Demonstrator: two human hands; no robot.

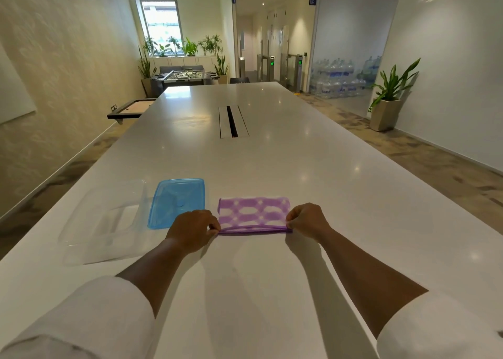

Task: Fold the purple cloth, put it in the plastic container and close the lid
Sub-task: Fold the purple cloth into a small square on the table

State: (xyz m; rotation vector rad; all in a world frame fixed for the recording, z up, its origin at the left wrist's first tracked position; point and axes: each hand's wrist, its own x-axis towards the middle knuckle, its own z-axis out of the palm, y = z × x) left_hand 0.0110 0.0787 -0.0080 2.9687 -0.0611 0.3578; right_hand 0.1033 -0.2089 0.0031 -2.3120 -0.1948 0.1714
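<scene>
The purple cloth (pixel 254 213), patterned purple and white, lies flat on the white table (pixel 272 154) as a folded rectangle. My left hand (pixel 193 228) pinches its near left corner. My right hand (pixel 306 221) pinches its near right corner. To the left of the cloth lies the blue lid (pixel 177 202), flat on the table. Further left stands the clear plastic container (pixel 104 222), uncovered and with nothing in it, faint against the white surface.
A cable slot (pixel 232 121) runs down the table's middle, beyond the cloth. The table's left edge runs just past the container. Potted plants, a football table and stacked water bottles stand far off around the room.
</scene>
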